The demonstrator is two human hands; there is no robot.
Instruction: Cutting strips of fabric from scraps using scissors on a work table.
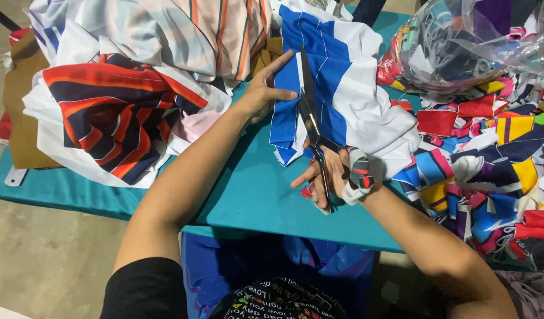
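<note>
While the blue-and-white fabric (343, 88) is pinned flat on the bench (248, 189) by the left hand (265, 91), scissors (310, 115), gripped by the right hand (334, 177), are cutting it; steady blade advance is judged necessary.

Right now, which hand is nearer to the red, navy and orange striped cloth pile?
Left. The left hand presses the blue and white fabric just right of the striped cloth pile. The right hand works the scissors farther right, across that fabric.

Left hand (265, 93) lies flat, fingers spread; right hand (330, 174) grips closed, both forearms outstretched
</note>
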